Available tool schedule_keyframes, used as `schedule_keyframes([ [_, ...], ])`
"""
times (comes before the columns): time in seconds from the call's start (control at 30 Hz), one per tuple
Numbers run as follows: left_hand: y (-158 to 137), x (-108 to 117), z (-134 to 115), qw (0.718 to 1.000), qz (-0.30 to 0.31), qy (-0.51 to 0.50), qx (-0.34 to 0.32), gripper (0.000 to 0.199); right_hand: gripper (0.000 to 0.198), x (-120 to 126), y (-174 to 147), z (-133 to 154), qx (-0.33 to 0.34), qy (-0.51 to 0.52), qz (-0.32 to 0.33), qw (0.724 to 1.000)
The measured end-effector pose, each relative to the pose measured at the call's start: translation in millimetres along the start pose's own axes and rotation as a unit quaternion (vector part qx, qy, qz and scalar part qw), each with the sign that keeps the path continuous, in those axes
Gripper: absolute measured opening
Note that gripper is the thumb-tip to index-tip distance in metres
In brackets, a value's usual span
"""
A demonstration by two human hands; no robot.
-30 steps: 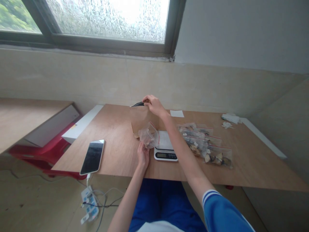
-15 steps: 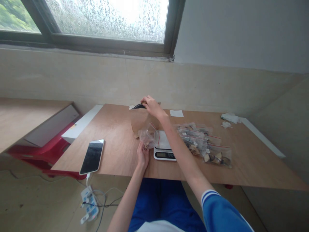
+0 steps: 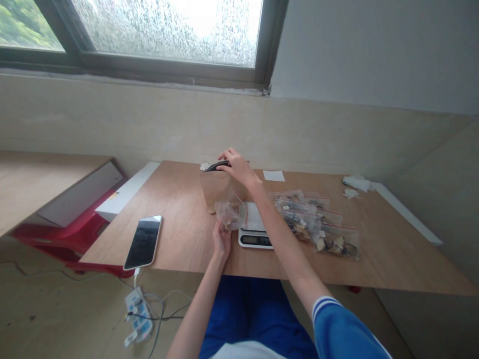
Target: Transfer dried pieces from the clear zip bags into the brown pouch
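Note:
My left hand [image 3: 222,239] is closed on the lower part of a clear zip bag [image 3: 231,213], whose red-striped mouth gapes beside the scale. Behind it stands a brown paper bag [image 3: 217,189], open at the top with a dark inside. Over that opening is my right hand [image 3: 237,167], thumb and fingers apart, with nothing visible between them. A white kitchen scale [image 3: 255,240] lies under my right forearm, its platform partly hidden. To its right, several filled zip bags [image 3: 337,244] hold brown and dark dried pieces.
A phone [image 3: 143,243] on a charging cable lies at the table's left, above a power strip [image 3: 139,316] on the floor. White paper [image 3: 274,175] lies at the back, and plastic bags [image 3: 357,183] at the back right. A red stool [image 3: 67,234] stands at left.
The fingers of my right hand have spread apart over the paper bag; the brownish piece seen at them before is no longer visible. My left hand stays on the zip bag.

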State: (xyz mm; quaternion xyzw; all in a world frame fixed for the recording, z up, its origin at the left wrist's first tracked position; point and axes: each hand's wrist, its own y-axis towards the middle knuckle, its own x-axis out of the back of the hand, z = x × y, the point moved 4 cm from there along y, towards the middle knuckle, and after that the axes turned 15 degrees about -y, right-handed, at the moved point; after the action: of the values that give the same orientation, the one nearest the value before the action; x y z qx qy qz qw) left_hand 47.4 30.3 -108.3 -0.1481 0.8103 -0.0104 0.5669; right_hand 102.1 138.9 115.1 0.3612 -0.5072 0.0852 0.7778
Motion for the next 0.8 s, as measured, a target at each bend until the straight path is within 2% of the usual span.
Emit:
schedule_keyframes([
  [0.1,-0.7,0.5,-1.3,1.000,-0.006,-0.008,-0.001,0.016,0.010,0.5,-6.1,-0.9,0.008,0.025,-0.024,0.999],
  [0.2,-1.1,1.5,-2.9,1.000,-0.007,-0.015,-0.006,0.011,0.009,7.1,-17.9,2.0,0.007,0.039,-0.085,0.996],
  [0.27,-1.7,1.1,-3.6,1.000,-0.002,-0.018,-0.004,0.015,0.014,12.0,-29.3,3.2,-0.010,0.064,-0.118,0.991],
  [0.33,-2.5,0.0,-4.0,1.000,0.005,-0.019,0.004,0.023,0.016,13.6,-43.2,2.2,-0.038,0.096,-0.122,0.987],
  [0.43,-3.9,-1.7,-4.5,1.000,0.013,-0.019,0.017,0.034,0.017,6.8,-68.5,-5.2,-0.100,0.132,-0.071,0.984],
  [0.53,-4.6,-2.4,-4.5,0.999,0.018,-0.015,0.026,0.037,0.017,-14.9,-98.4,-15.5,-0.163,0.165,0.049,0.971],
  [0.63,-5.2,-2.5,-4.0,0.999,0.024,-0.005,0.033,0.038,0.017,-41.9,-125.4,-20.1,-0.174,0.203,0.147,0.952],
  [0.8,-8.6,-4.0,-4.1,0.998,0.032,0.019,0.043,0.036,0.011,-70.3,-146.4,-20.1,-0.164,0.224,0.174,0.945],
])
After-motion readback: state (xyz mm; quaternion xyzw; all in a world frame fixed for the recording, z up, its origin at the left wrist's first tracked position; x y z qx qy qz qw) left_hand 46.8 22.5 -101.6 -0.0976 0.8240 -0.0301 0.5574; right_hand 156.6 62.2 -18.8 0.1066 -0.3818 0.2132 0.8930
